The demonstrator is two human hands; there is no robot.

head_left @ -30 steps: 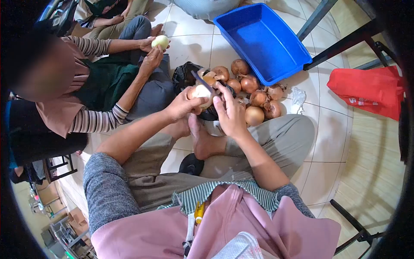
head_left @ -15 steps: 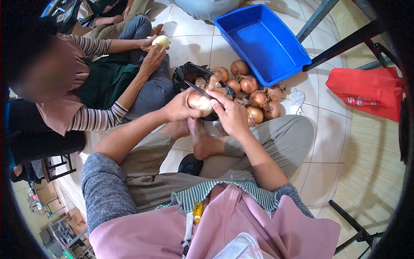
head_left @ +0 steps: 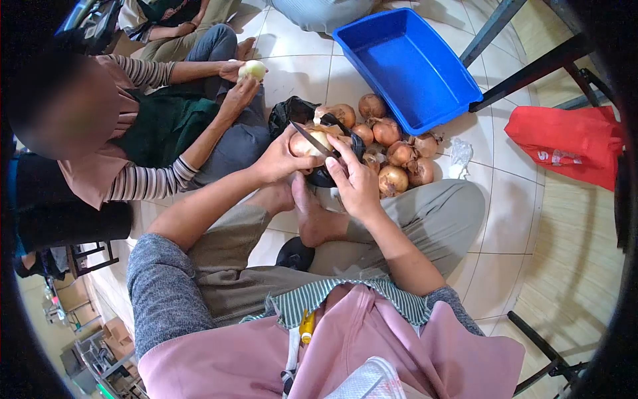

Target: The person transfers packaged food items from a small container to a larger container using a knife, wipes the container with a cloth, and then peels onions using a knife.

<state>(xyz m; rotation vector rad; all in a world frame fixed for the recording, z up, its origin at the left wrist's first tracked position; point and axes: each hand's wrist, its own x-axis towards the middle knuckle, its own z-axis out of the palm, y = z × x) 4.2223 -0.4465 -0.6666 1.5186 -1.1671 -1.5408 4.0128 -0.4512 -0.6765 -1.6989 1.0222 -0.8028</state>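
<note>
My left hand (head_left: 276, 159) is wrapped round a partly peeled onion (head_left: 307, 143), whose pale flesh shows beside brown skin. My right hand (head_left: 355, 179) grips a knife (head_left: 311, 138), its dark blade lying across the top of the onion and pointing up and left. Just beyond both hands, a black plastic bag (head_left: 287, 114) holds onion skins. Several brown unpeeled onions (head_left: 401, 154) lie on the tiles to the right of the bag.
An empty blue tub (head_left: 415, 73) stands behind the onions. At the left, a co-worker (head_left: 193, 113) sits holding a peeled onion (head_left: 252, 70). A red bag (head_left: 565, 143) and dark metal legs are at the right. Crumpled clear plastic (head_left: 460, 158) lies near my knee.
The onion has turned in my left hand, and the knife has moved over its top. The co-worker's hands have shifted slightly round the peeled onion.
</note>
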